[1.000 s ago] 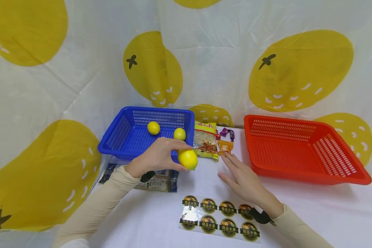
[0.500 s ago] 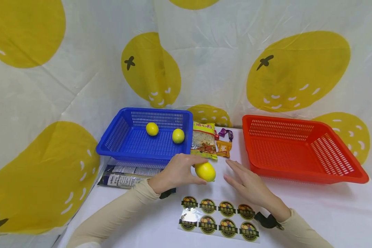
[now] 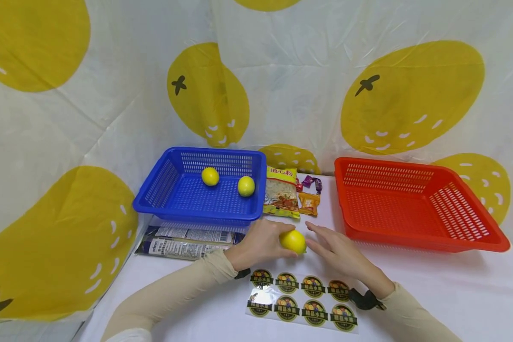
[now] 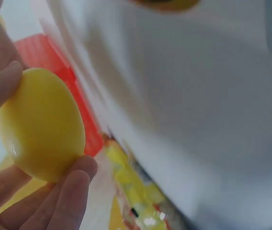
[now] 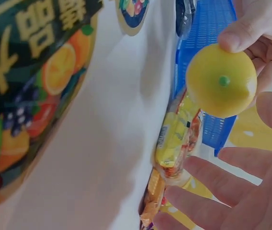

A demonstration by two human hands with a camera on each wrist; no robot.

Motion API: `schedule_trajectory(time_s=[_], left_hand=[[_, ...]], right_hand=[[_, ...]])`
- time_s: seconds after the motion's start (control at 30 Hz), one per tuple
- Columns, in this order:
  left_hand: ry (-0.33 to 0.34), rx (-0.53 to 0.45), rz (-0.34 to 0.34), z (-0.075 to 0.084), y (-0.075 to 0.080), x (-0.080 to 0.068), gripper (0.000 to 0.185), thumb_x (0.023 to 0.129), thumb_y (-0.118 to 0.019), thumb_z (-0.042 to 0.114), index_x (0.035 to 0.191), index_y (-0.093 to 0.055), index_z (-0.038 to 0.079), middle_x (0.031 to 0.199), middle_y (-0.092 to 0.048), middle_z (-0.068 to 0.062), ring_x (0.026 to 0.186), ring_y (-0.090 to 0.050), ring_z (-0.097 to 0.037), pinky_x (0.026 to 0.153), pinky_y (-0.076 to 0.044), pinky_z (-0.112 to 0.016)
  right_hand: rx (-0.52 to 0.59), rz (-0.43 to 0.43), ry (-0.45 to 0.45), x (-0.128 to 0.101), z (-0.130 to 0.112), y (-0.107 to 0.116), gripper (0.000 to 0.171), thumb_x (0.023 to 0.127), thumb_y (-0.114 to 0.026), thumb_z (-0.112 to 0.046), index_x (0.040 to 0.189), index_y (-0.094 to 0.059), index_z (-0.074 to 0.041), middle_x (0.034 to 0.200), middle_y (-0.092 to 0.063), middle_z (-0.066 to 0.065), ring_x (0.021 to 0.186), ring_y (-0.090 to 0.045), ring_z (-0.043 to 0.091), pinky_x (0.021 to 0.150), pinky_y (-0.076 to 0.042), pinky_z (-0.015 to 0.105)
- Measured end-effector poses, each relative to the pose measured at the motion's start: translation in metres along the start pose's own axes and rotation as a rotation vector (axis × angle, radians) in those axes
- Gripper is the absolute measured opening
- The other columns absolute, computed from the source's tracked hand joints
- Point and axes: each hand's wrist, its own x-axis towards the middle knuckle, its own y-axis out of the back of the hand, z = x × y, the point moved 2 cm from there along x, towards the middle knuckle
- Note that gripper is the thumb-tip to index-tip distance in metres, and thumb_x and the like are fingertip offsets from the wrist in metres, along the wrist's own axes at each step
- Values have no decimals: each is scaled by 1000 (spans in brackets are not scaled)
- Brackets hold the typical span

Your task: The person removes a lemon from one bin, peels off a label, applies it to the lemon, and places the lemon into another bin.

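In the head view, my left hand (image 3: 262, 241) holds a yellow lemon (image 3: 292, 242) above the table, left of my right hand. The left wrist view shows the thumb on one side of the lemon (image 4: 42, 124) and the fingertips (image 4: 76, 189) on the other. My right hand (image 3: 342, 254) is beside the lemon with its fingers spread and holds nothing. Seen from the right wrist, the lemon's end with a small green spot faces this hand (image 5: 241, 187), and the thumb is close to the fruit. Below both hands lies a sheet of round fruit stickers (image 3: 301, 300).
A blue basket (image 3: 196, 209) at the back left contains two lemons (image 3: 210, 176). To the right is a red basket (image 3: 389, 204). Between them lie a noodle packet (image 3: 280, 192) and wrapped candies (image 3: 309, 203). Long dark packets (image 3: 184, 243) lie before the blue basket.
My left hand has carried the lemon rightward and down from near the blue basket toward my right hand. The right hand has shifted slightly toward the front, away from the candies.
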Motion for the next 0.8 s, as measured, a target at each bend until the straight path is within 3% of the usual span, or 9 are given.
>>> schedule_trajectory(time_s=[0.17, 0.33, 0.47, 0.8], left_hand=[[16, -22, -30, 0, -11, 2, 60, 78, -86, 52, 126, -73, 18, 108, -79, 5, 86, -70, -5, 76, -52, -16], [27, -26, -3, -4, -17, 8, 56, 77, -86, 53, 119, -75, 19, 98, -79, 6, 77, -65, -3, 71, -48, -16], [29, -9, 17, -8, -20, 13, 51, 76, -86, 56, 113, -75, 22, 88, -75, 10, 68, -56, 0, 64, -41, -15], [54, -17, 19, -12, -27, 16, 55, 75, -84, 60, 116, -75, 23, 90, -75, 10, 66, -53, 0, 62, -38, -15]], right_hand=[[20, -8, 22, 3, 4, -2, 58, 103, -58, -42, 151, -51, -10, 146, -61, 15, 137, -55, 41, 109, -44, 65], [31, -34, 30, 6, 8, -4, 55, 103, -59, -40, 149, -53, -9, 136, -68, 13, 131, -60, 39, 107, -46, 65], [24, -31, 38, 9, 11, -7, 51, 103, -61, -38, 146, -57, -11, 139, -67, 12, 131, -61, 37, 108, -45, 65], [-24, -8, 38, 14, 13, -12, 44, 101, -65, -31, 142, -62, -16, 138, -68, 11, 127, -64, 36, 104, -47, 65]])
